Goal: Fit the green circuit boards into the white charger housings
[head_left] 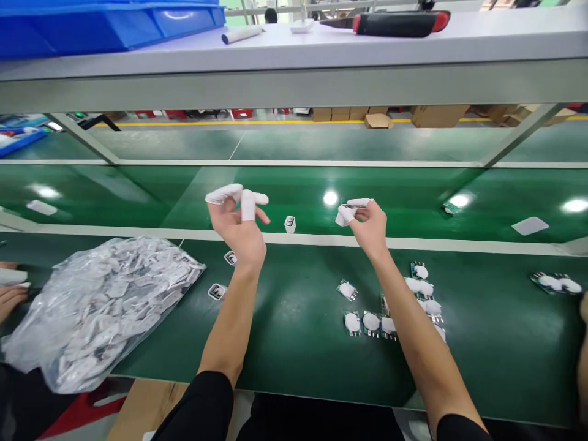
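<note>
One crumpled bag of clear plastic [27,350], packed with small white plastic pieces [122,291], lies on the green table [294,361] at the left. Small green circuit boards topped with round white discs [371,322] sit in a cluster beside the right forearm. Two small white casings with dark markings [217,291] lie between the bag and the left forearm. Farther on, the left hand [236,223] is raised above the table, wrist bent, its white-capped fingers loosely curled and apart. The right hand [369,223] reaches forward, thumb and fingers pinched narrow on a small white piece [342,215]. Between the hands, just past a white strip [316,239], is another small white casing [290,225]. Beyond, a blue plastic bin [169,24] rests on the raised shelf [285,52], its contents hidden, well left of a black-and-red handled tool [399,24]
</note>
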`<state>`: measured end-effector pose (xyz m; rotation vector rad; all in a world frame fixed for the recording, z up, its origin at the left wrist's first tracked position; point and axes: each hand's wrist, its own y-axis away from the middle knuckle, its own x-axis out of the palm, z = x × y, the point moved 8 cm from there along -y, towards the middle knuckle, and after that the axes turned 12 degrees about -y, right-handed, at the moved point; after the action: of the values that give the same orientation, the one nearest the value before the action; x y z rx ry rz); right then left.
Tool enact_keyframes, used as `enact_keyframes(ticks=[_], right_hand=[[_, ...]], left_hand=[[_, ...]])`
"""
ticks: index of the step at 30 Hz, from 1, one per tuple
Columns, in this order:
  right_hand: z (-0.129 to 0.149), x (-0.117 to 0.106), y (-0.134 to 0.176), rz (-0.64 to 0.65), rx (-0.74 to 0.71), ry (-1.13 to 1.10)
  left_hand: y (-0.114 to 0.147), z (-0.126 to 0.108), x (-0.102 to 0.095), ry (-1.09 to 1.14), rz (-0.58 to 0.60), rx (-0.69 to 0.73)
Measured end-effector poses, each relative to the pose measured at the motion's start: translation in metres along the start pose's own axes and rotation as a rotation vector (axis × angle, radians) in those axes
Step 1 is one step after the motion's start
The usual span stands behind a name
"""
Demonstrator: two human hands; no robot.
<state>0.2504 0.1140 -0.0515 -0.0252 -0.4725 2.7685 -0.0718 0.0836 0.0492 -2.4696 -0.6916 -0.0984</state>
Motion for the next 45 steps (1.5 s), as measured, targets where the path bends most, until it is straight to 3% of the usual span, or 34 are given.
enact_keyframes(ticks=[4,9,11,14,17,20,23,26,32,35,40,43,45], right_hand=[[-0.056,0.013,-0.022,0.131,-0.032,0.242],[-0.091,0.021,-0.027,0.2,-0.024,0.338],[-0.081,0.022,-0.021,0.198,-0.051,0.362],[-0.04,0.028,0.008,0.201,-0.157,0.362],[0.014,0.042,0.076,0.307,-0.287,0.337],[0.048,0.057,0.156,0.379,-0.386,0.381],[0.056,0.065,0.216,0.398,-0.472,0.478],[0.054,0.063,0.257,0.439,-0.563,0.554],[0.065,0.047,0.321,0.582,-0.714,0.637],[0.077,0.035,0.338,0.604,-0.733,0.643],[0.093,0.006,0.338,0.596,-0.552,0.515],[0.104,-0.004,0.341,0.633,-0.586,0.627],[0.106,-0.002,0.346,0.715,-0.622,0.756]], left_hand=[[-0.021,0.014,-0.015,0.054,0.0,-0.195],[0.002,0.043,0.003,0.246,0.076,-0.551],[0.024,0.047,0.015,0.303,0.13,-0.707],[0.067,0.043,0.025,0.407,0.223,-0.914],[0.122,0.035,0.017,0.524,0.246,-1.119],[0.181,0.026,-0.007,0.595,0.203,-1.269],[0.232,0.015,-0.036,0.627,0.177,-1.318],[0.269,0.006,-0.067,0.655,0.155,-1.347],[0.308,-0.01,-0.106,0.797,0.167,-1.514],[0.324,-0.015,-0.117,0.651,0.215,-1.522],[0.346,-0.016,-0.133,0.385,0.431,-1.469],[0.353,-0.014,-0.136,0.34,0.618,-1.408],[0.356,-0.009,-0.139,0.292,0.664,-1.391]])
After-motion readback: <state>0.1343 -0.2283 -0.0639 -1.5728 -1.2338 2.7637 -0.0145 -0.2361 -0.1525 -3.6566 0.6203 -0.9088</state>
